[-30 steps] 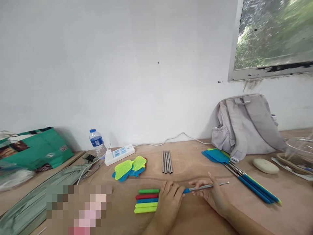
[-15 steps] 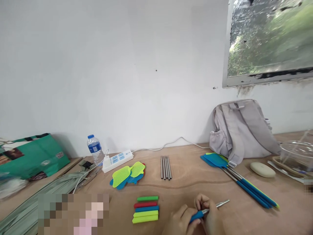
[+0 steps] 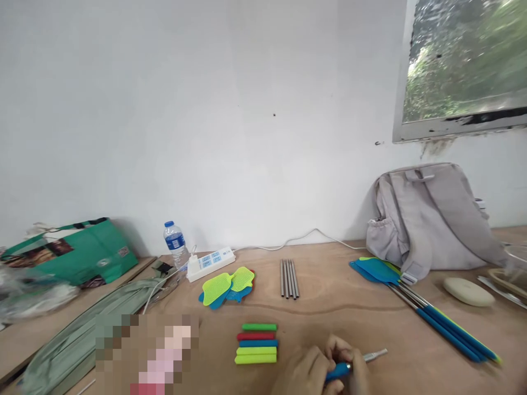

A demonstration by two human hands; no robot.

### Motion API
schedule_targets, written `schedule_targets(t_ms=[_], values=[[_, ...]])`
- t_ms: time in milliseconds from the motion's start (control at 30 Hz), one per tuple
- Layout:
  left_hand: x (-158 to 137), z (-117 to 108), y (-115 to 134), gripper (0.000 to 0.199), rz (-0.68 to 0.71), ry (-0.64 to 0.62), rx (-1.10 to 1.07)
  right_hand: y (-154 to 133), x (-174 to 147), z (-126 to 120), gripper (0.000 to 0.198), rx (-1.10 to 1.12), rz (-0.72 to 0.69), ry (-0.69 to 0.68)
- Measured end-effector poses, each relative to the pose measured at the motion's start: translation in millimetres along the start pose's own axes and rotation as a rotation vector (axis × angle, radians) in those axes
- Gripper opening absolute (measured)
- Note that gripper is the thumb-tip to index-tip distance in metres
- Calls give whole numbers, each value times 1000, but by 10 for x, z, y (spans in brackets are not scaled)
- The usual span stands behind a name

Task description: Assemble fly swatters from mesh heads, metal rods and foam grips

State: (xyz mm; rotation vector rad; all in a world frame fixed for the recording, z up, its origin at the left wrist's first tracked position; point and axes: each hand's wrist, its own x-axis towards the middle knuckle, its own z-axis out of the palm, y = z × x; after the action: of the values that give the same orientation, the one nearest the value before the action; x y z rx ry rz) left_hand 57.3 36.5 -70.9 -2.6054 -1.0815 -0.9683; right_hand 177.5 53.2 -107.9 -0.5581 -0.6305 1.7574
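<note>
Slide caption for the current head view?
Left hand and right hand hold a blue grip with a metal rod beside five coloured grips on a wooden table.

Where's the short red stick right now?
In the head view, the short red stick lies low on the brown wooden table, left of the left hand, between the short green stick and short blue stick.

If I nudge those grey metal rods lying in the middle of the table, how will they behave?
The rods would probably roll, since they look round and lie loose side by side on the table. They're likely stiff, as each lies straight, and perhaps slippery, given their smooth sheen.
</note>
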Motion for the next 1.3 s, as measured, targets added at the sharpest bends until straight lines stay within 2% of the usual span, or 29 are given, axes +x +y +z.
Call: schedule_targets(t_ms=[67,100,200,233,300,367,467,667,767,867,1033,1167,1233,1300], values=[[37,-283,-194,38,-83,-19,-20,-78,59,63,27,27,96,27],[49,-431,-334,36,-179,-28,11,-118,91,80,26,50,133,58],[47,-791,-863,29,-371,11,93,-212,163,84,18,160,194,141],[34,-860,-1044,28,-454,-25,172,-230,174,78,16,188,210,141],[-6,-907,-1353,39,-546,-163,333,-250,181,69,13,206,231,127],[-55,-865,-1557,51,-542,-293,431,-254,175,70,13,202,252,118],[-120,-750,-1690,52,-429,-395,435,-251,168,76,13,212,278,108],[-211,-673,-1820,32,-337,-356,310,-231,201,38,12,221,287,97],[-266,-675,-1920,27,-299,-276,214,-219,235,16,15,199,320,102],[-297,-691,-1970,20,-279,-141,73,-227,258,23,15,190,328,109],[-233,-778,-1873,15,-295,5,-132,-269,235,68,16,185,372,105],[-132,-841,-1730,17,-547,300,-391,-296,205,84,15,203,377,136],[-59,-864,-1635,18,-662,454,-443,-300,205,85,16,214,369,148],[40,-881,-1504,20,-718,694,-459,-297,217,80,21,222,361,158]])
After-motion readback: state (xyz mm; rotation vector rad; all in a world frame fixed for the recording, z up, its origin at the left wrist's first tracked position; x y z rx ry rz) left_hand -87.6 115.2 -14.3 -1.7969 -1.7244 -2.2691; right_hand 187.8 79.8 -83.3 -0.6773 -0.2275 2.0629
